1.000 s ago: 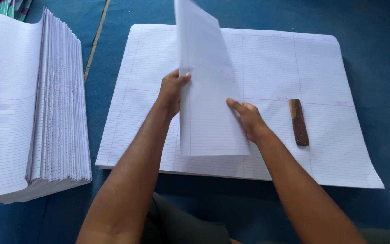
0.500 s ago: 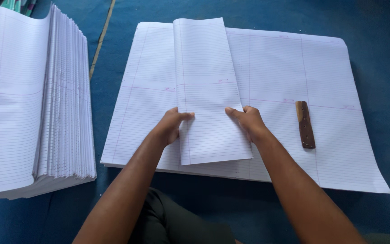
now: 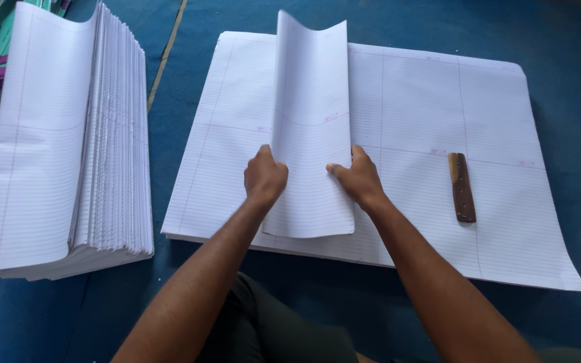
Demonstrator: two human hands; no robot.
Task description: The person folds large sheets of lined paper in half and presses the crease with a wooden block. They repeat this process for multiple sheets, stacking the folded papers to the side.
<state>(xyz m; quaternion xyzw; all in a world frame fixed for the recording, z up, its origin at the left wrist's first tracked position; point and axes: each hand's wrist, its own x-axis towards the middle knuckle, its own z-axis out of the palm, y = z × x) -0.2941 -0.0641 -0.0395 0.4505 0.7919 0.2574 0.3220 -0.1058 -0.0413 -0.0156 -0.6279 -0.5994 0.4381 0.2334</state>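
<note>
A person's left hand [image 3: 265, 179] and right hand [image 3: 358, 180] pinch the opposite long edges of a folded white ruled paper sheet [image 3: 312, 128], its far end curling upward, atop a large flat stack of ruled sheets [image 3: 506, 222] on a blue floor [image 3: 573, 81]. A brown wooden stick [image 3: 462, 187] lies just right.

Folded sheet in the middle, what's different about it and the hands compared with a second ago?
The folded sheet, raised steeply a second ago, came down toward the big lined sheets and now bows upward at its far end. The left hand and right hand slid down to grip its near edges. The wooden stick and the paper stack stayed put.
</note>
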